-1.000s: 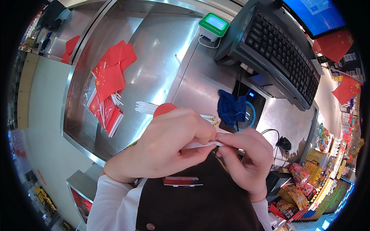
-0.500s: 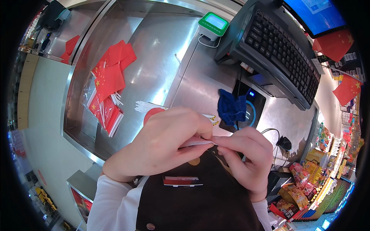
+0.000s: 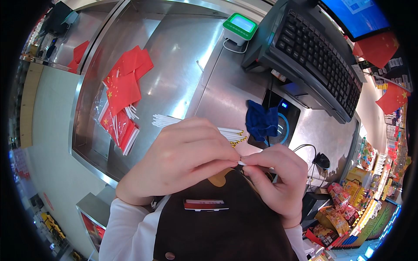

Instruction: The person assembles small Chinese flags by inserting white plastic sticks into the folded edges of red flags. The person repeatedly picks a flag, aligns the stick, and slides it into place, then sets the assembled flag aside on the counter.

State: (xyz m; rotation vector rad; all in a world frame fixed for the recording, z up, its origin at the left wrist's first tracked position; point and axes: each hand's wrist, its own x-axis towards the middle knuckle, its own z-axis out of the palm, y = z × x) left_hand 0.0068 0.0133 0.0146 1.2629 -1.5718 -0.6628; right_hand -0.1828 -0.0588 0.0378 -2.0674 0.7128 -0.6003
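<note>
Nearest the camera, at six o'clock, a dark brown apron [image 3: 226, 226] over white sleeves [image 3: 126, 235] is filling the lower frame, a small red and white badge [image 3: 206, 204] sitting on its chest. Just above it the two hands are meeting at the centre. The left hand [image 3: 183, 161] is coming in from seven o'clock, fingers curled closed, thumb and forefinger pinching one end of a thin white stick [image 3: 242, 162]. The right hand [image 3: 278, 182] is rising from five o'clock, its fingers also closed, pinching the same stick from the other side, so the fingertips of both hands are almost touching. Only a short bit of the stick is showing between them.

Beyond the knuckles, toward twelve o'clock, a loose bundle of white sticks [image 3: 167, 120] with small gold tips is lying on the steel counter [image 3: 191, 65], partly hidden by the left hand. At one o'clock a crumpled blue cloth [image 3: 261, 124] is resting on a dark scanner pad [image 3: 287, 126]. At ten o'clock a heap of small red flags [image 3: 124, 87] on white sticks is spreading over a clear bag. Farther off, at twelve o'clock, a white and green device [image 3: 240, 27] is standing, and at one to two o'clock a black keyboard [image 3: 318, 52] is slanting under a blue screen [image 3: 355, 15].
</note>
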